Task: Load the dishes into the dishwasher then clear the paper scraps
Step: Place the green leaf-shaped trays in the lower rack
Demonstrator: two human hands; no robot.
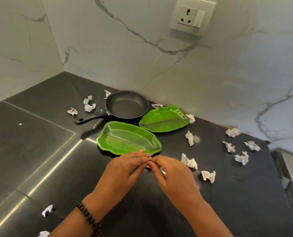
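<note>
The left hand [125, 165], a beaded bracelet [87, 214] worn at its wrist, and the right hand [171, 171] are seen low over the black tabletop [39, 142], fingertips brought together over a small white bit that is mostly hidden, so whether anything is pinched cannot be told. Just beyond the hands the near leaf plate [128, 137] is set, the far leaf plate [164, 121] beside it and the frying pan [126, 104] behind, near the marble wall [108, 48]. Crumpled paper scraps [208, 176] are scattered all around the dishes.
</note>
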